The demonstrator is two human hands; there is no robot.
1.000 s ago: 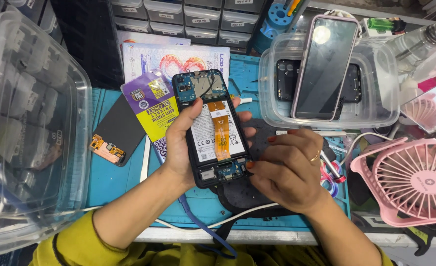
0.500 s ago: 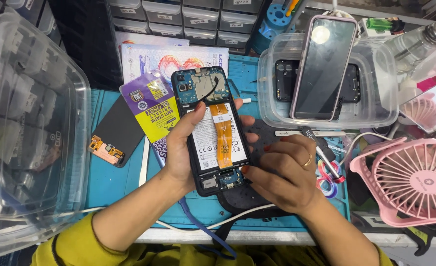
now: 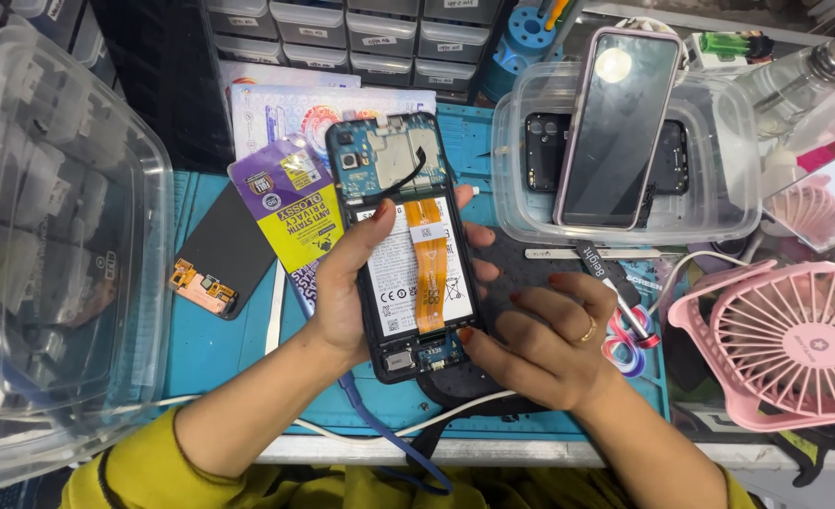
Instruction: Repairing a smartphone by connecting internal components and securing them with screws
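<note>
An opened smartphone (image 3: 408, 236) with its back cover off shows a green circuit board, a white battery and an orange flex cable (image 3: 429, 269) running down its middle. My left hand (image 3: 342, 283) grips the phone from its left side, thumb on the battery. My right hand (image 3: 549, 339), wearing a ring, rests at the phone's lower right with a fingertip touching the bottom corner near the small lower board.
A clear tub (image 3: 719, 141) at the back right holds a black back cover, with a dark-screened phone (image 3: 617, 127) leaning on it. A pink fan (image 3: 780, 344) stands right, a large clear container (image 3: 50, 254) left. A loose display panel (image 3: 220, 254) and a purple-yellow packet (image 3: 295, 203) lie on the blue mat (image 3: 210, 339).
The phone has shifted slightly up and left in my left hand. My right hand has slid down and its fingertip now rests at the phone's bottom right corner.
</note>
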